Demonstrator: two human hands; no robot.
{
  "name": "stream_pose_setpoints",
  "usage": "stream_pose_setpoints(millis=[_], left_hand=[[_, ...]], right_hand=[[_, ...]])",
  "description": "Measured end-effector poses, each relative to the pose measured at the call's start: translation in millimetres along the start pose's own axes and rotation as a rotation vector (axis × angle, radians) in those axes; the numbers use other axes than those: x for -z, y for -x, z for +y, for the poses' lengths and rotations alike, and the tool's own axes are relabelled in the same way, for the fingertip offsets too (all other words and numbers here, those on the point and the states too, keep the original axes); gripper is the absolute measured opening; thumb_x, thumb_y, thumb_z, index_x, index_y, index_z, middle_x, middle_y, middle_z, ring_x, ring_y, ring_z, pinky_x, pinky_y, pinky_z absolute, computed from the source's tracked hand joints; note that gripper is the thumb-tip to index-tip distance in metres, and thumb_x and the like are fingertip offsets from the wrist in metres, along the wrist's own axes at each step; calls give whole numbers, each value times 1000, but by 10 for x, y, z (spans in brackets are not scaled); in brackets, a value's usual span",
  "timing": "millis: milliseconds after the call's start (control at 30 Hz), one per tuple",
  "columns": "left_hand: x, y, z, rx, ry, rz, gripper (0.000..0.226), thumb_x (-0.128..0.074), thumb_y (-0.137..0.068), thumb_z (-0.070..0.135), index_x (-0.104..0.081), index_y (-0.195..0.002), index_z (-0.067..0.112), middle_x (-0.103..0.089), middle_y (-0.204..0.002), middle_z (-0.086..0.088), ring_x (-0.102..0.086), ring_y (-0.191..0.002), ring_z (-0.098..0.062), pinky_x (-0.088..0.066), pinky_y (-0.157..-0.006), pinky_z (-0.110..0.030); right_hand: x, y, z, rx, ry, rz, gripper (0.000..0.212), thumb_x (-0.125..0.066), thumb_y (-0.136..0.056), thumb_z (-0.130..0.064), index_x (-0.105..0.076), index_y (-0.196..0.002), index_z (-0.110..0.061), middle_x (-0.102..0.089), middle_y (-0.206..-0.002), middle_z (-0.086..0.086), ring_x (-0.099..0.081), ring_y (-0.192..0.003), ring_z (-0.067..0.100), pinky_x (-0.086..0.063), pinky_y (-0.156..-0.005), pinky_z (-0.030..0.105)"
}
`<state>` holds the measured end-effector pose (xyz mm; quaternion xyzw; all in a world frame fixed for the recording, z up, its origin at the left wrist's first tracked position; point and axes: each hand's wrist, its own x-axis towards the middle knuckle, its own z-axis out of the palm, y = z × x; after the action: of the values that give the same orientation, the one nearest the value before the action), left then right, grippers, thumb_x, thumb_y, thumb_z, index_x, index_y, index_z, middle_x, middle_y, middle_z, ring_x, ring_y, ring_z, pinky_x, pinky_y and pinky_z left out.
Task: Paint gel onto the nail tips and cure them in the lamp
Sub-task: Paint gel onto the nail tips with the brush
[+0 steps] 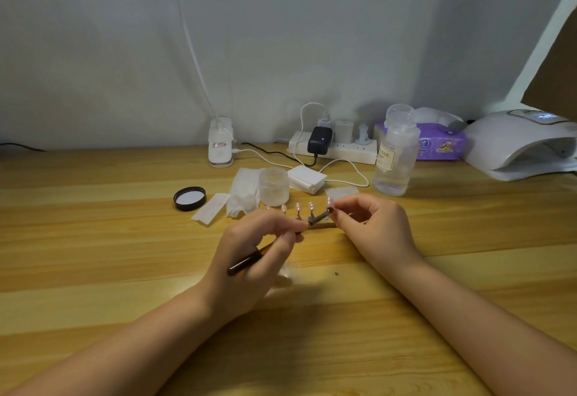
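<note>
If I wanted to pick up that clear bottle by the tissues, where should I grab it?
Probably round the bottle's straight lower body, from the front. It stands upright, the tissue pack sits close behind, and the top is narrower with a flipped-open cap.

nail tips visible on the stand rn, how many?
4 clear: nail tips, left to right behind the hands; the last by the right hand. A faint fifth possibly at far left.

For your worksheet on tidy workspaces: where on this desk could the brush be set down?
Bare wood lies left of the black lid and in front of both hands. It is crowded between the frosted jar, wipes, pump bottle and power strip.
</note>
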<state>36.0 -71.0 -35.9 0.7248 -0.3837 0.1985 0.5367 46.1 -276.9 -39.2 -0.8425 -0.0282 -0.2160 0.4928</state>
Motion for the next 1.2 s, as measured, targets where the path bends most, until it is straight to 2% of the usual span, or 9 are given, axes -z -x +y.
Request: stream_pose_setpoints(millis=[100,267,500,567,667,800,1000,1067,1200], left_hand=[[3,7,10,21,11,26,26,-51,-91,20,-70,-99,5,-72,-88,-3,-69,-87,-14,-56,-76,-32],[-19,-10,2,36,14,69,28,-52,-93,23,-67,-110,7,-73,-97,-4,-70,-94,-18,-56,-79,-47],[-11,-1,-7,153,99,49,28,-52,-91,28,-69,-107,13,-74,-95,-1,-70,-94,-21,-56,-80,-42],[-2,4,-6,163,112,44,27,-52,-90,28,-70,-103,13,-74,-91,-1,-70,-91,-20,-55,-79,-37],[-5,5,2,152,137,36,26,-52,-90,25,-71,-101,9,-75,-89,-3,-71,-88,-20,-57,-78,-37],[2,-6,-13,131,112,74,29,-51,-92,24,-71,-102,5,-75,-88,-3,-71,-87,-17,-55,-75,-31],[-13,-17,-10,128,62,136,30,-52,-92,26,-70,-103,5,-74,-89,-1,-71,-87,-12,-54,-73,-25],[-10,-16,-4,114,57,139,30,-52,-92,25,-69,-104,4,-74,-91,-2,-71,-89,-12,-55,-73,-27],[-16,-11,7,59,24,111,29,-54,-92,22,-69,-106,2,-74,-93,-5,-72,-90,-17,-58,-74,-40]], right_hand=[[-6,0,-1,-3,-17,4,2,-74,-82,-28,-73,-81,-30,-71,-71,-10,-64,-67,5,-53,-65,29],[-15,-3,-12,-8,-70,-6,9,-73,-82,-35,-74,-79,-26,-70,-71,-12,-64,-67,6,-53,-66,30],[-4,4,-27,-8,-86,-23,4,-72,-84,-27,-74,-81,-26,-70,-72,-10,-66,-71,11,-56,-73,41],[1,4,-33,-12,-93,-25,5,-71,-84,-23,-73,-82,-27,-71,-73,-7,-67,-73,13,-56,-76,44],[5,7,-36,-25,-102,-32,9,-71,-84,-19,-73,-84,-28,-72,-76,-4,-68,-75,15,-56,-77,45],[5,6,-34,-24,-97,-38,5,-71,-84,-20,-74,-86,-24,-71,-74,-5,-66,-74,14,-56,-76,40],[5,14,-47,5,-99,-58,6,-72,-83,-29,-74,-84,-23,-70,-73,-8,-64,-71,8,-48,-62,18],[4,11,-45,0,-79,-58,6,-71,-83,-31,-73,-83,-26,-70,-74,-8,-64,-70,9,-50,-61,22],[1,9,-49,-9,-67,-32,6,-72,-81,-35,-71,-80,-29,-70,-73,-9,-65,-69,11,-54,-66,36]])
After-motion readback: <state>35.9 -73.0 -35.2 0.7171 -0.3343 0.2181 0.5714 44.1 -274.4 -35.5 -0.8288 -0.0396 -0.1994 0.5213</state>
